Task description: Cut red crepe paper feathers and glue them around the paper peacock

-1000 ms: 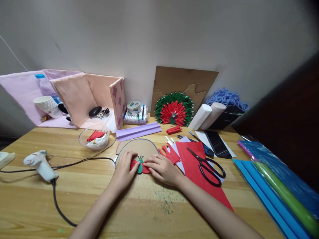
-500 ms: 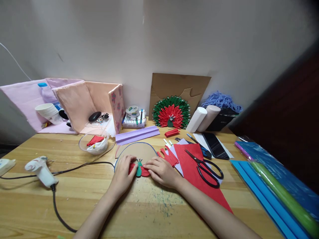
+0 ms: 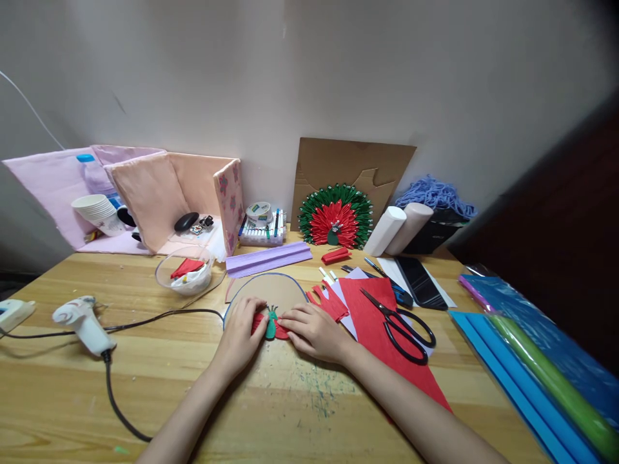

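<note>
Near the table's middle lies a round-topped cardboard piece (image 3: 272, 285) with a blue edge. At its lower part is a small green peacock-body cutout (image 3: 271, 327) with little prongs on top. Red crepe paper petals (image 3: 282, 329) flank it on both sides. My left hand (image 3: 243, 330) is closed over the left petals, its thumb beside the green cutout. From the right, my right hand (image 3: 314, 330) holds the right petals down with its fingers together. The fingers partly hide the petals and the cardboard.
A white glue gun (image 3: 87, 325) lies at left, its black cable crossing the table. Black scissors (image 3: 401, 325) rest on red crepe paper (image 3: 382, 348) at right. Behind are a clear bowl (image 3: 162, 274), a purple paper strip (image 3: 269, 259) and a red-green peacock craft (image 3: 333, 216).
The camera view has shifted slightly. Both hands stay on the red petals beside the green cutout, with almost no movement of the fingers.
</note>
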Available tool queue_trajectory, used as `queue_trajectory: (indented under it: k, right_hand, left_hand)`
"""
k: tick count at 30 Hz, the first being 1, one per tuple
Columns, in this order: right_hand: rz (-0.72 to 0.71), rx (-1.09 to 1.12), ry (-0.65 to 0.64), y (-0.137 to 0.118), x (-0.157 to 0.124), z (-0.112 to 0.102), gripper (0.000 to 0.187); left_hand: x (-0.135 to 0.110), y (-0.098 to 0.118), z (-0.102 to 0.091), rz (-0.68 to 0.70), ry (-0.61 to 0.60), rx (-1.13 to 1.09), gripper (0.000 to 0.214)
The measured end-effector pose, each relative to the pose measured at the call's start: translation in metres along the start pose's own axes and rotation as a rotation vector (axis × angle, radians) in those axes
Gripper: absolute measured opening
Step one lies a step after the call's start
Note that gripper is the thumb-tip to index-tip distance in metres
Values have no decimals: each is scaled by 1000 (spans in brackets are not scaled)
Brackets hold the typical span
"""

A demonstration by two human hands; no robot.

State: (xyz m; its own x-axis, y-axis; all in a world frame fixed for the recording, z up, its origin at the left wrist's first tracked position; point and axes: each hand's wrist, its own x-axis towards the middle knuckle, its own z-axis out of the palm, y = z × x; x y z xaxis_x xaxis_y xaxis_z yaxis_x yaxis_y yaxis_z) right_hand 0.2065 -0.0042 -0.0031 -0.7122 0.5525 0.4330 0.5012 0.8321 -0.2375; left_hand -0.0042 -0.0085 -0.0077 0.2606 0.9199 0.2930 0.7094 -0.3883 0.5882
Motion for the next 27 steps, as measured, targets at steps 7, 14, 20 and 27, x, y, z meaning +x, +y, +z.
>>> queue_trajectory:
  k: [7, 14, 20, 27]
  right_hand:
    - [-2, 33, -20, 2, 0, 1, 26]
    - [38, 51, -52, -1, 1, -2, 27]
    - [43, 71, -65, -1, 1, -1, 26]
    - [40, 91, -71, 0, 1, 1, 29]
  left_hand:
    - [-1, -3, 3, 1, -11, 7, 17]
    - [-1, -4, 4, -4, -24, 25, 17]
    - [-1, -3, 3, -7, -34, 16, 17]
    - [0, -3, 3, -16, -43, -7, 18]
